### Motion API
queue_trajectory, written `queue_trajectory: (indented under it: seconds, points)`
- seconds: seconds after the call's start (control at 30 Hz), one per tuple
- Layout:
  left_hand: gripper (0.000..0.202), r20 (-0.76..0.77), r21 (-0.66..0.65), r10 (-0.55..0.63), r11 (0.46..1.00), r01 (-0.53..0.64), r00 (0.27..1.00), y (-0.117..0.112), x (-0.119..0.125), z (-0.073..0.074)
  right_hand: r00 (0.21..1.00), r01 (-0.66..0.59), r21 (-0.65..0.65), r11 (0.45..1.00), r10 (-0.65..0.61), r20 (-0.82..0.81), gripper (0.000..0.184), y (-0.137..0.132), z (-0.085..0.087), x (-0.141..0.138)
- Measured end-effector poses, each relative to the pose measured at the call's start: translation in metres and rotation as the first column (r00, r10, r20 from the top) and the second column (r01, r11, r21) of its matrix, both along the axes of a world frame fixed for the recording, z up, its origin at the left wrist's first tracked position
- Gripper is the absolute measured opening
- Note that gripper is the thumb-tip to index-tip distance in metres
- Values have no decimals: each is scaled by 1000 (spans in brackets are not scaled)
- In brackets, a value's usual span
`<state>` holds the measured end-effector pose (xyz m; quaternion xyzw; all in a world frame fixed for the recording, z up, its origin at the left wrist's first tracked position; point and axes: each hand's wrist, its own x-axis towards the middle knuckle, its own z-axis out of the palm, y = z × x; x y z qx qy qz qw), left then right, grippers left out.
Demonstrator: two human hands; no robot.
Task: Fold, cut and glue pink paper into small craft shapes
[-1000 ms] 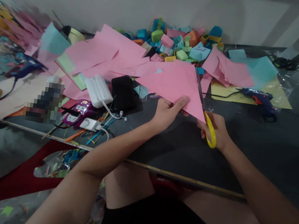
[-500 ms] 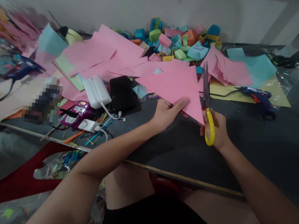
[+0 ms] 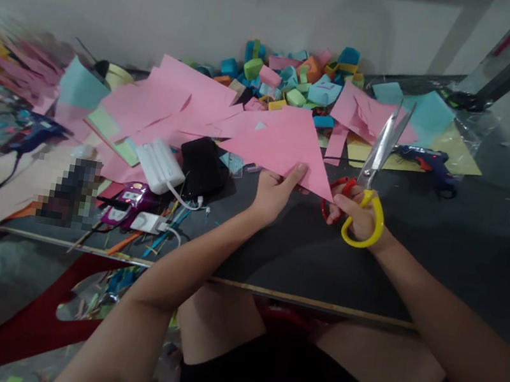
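Observation:
My left hand point(image 3: 277, 191) pinches the lower edge of a pink sheet of paper point(image 3: 282, 140), thumb on top and fingers underneath. The sheet tapers to a pointed corner at its lower right. That corner reaches close to my right hand point(image 3: 355, 213), which grips a pair of scissors point(image 3: 377, 155) with one yellow and one red handle loop. The blades point up and away from me and stand slightly apart, to the right of the paper. A narrow pink strip point(image 3: 336, 144) lies on the table between the sheet and the blades.
More pink paper point(image 3: 168, 93) spreads across the left of the dark table point(image 3: 482, 253). Small folded paper pieces point(image 3: 296, 81) are heaped by the wall. A glue gun point(image 3: 426, 163) lies at the right. A white power bank point(image 3: 159, 165) and a black phone-like object point(image 3: 201, 166) sit left.
The scissors have turned and moved right, away from the paper's edge, and their blades now show apart. A pink strip shows more fully beside the sheet. My left hand keeps its hold.

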<state>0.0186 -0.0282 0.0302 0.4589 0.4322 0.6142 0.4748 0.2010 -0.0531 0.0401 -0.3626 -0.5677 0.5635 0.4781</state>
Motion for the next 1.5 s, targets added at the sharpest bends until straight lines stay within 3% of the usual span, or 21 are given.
queue_trajectory:
  seconds: [0.17, 0.33, 0.43, 0.5, 0.57, 0.67, 0.77, 0.83, 0.9, 0.97, 1.07, 1.1, 1.17, 1.27, 1.37, 1.5]
  points:
    - [46, 31, -44, -8, 999, 10, 999, 6, 0, -4, 989, 76, -38, 996, -70, 133, 42, 2, 7, -4]
    - [42, 88, -126, 20, 992, -8, 996, 17, -4, -9, 984, 142, -60, 988, -134, 119, 48, 14, -7, -1]
    - [43, -22, -83, 84, 993, -86, 996, 20, -15, -9, 958, 276, -42, 960, -272, 90, 46, 20, -14, 4]
    - [35, -213, 38, 111, 994, -105, 971, 17, -23, -5, 949, 315, -22, 949, -315, 22, 45, 20, -17, 6]
    - [28, -398, 156, 67, 988, -5, 915, 12, -28, -1, 964, 258, -25, 966, -259, -52, 47, 19, -16, 6]
    - [35, -498, 249, 142, 968, -16, 856, 7, -29, 2, 992, 85, -72, 994, -91, -87, 50, 13, -14, -1]
    - [42, -631, 288, 162, 957, 36, 759, 7, -25, -1, 999, -33, -114, 993, 30, -28, 47, 5, -10, -11]
    - [44, -683, 297, 174, 953, 52, 710, 9, -23, -4, 999, -23, -130, 991, 26, 27, 45, 3, -9, -15]
    - [48, -668, 309, 221, 951, -6, 710, 11, -22, -6, 996, 56, -136, 989, -46, 71, 44, 4, -9, -15]
    - [60, -598, 309, 320, 938, -157, 735, 13, -20, -9, 986, 154, -137, 979, -143, 87, 44, 8, -10, -12]
    - [74, -402, 172, 410, 912, -373, 818, 16, -13, -19, 974, 225, -154, 962, -216, 70, 49, 15, -12, -4]
    - [68, -317, 81, 359, 933, -352, 878, 16, -9, -23, 974, 223, -160, 961, -216, 65, 51, 16, -13, -2]
    - [43, -47, -111, 67, 991, -72, 997, 14, 0, -29, 980, 196, -168, 966, -187, 66, 52, 18, -14, 2]
    - [39, 63, -113, -228, 966, 234, 972, 6, 13, -32, 992, 110, -192, 975, -97, 79, 51, 18, -16, 6]
    - [30, 53, -101, -261, 959, 266, 964, 0, 17, -30, 991, 103, -216, 971, -81, 107, 50, 17, -19, 8]
    - [28, -25, -135, -165, 978, 161, 986, 4, 10, -31, 966, 221, -215, 951, -183, 181, 50, 20, -21, 9]
